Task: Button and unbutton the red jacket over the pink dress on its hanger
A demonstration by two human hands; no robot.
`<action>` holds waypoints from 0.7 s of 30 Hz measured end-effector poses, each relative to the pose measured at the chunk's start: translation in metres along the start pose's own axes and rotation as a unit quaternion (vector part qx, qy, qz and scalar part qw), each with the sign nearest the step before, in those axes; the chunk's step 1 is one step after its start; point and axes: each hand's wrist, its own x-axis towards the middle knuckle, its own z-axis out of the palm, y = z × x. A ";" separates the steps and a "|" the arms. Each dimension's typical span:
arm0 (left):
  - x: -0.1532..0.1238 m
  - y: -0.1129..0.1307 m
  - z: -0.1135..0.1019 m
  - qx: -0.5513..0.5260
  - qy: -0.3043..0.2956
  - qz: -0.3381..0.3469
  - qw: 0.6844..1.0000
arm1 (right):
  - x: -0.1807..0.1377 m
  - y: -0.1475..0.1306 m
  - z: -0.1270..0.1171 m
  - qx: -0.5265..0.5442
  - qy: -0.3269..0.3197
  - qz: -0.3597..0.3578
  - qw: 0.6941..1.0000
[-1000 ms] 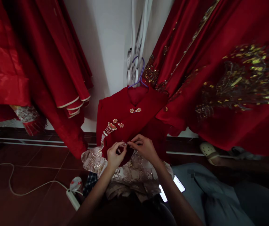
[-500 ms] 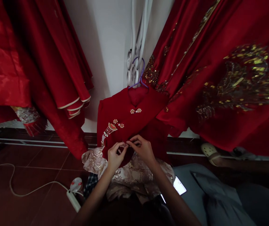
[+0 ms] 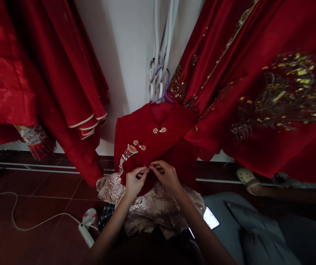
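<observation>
A red jacket hangs in front of me on a purple hanger. Beaded flower fasteners sit below its neck opening, and a fan-shaped brooch with hanging beads is on its left side. My left hand is closed in a pinch at the lower front of the jacket. Facing it, my right hand pinches too, its fingertips nearly meeting the left ones. Whatever small thing lies between the fingertips is too small to make out. Shiny beige-pink patterned fabric spreads beneath both wrists.
Red garments hang at the left, and a red gown with gold sequins hangs at the right. A power strip with a cable lies on the tiled floor. A lit phone rests by my right forearm. Someone's clog-shod foot is further right.
Both hands stay pinched at the same spot on the jacket. The right hand's fingers and wrist have shifted slightly; the left hand has moved a touch to the left.
</observation>
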 end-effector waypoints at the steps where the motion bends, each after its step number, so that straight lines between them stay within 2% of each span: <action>1: 0.000 0.000 0.000 -0.004 0.001 -0.003 1.000 | -0.001 0.001 0.001 -0.004 0.004 -0.004 1.000; 6: 0.003 -0.002 -0.002 -0.018 -0.012 -0.017 1.000 | -0.005 0.005 0.006 -0.015 0.017 -0.017 1.000; 11: 0.005 -0.001 -0.002 -0.008 -0.029 0.000 1.000 | -0.005 0.010 0.008 -0.044 0.013 -0.060 0.997; 14: 0.005 0.001 0.000 -0.004 -0.029 0.001 1.000 | -0.002 0.009 0.004 -0.063 0.011 -0.028 0.998; 19: 0.001 0.004 0.000 0.031 0.001 0.030 0.999 | 0.001 0.000 -0.013 -0.085 -0.063 0.014 0.994; 21: 0.000 0.006 -0.001 0.053 -0.003 0.045 0.998 | 0.001 -0.002 -0.014 -0.104 -0.040 0.021 0.994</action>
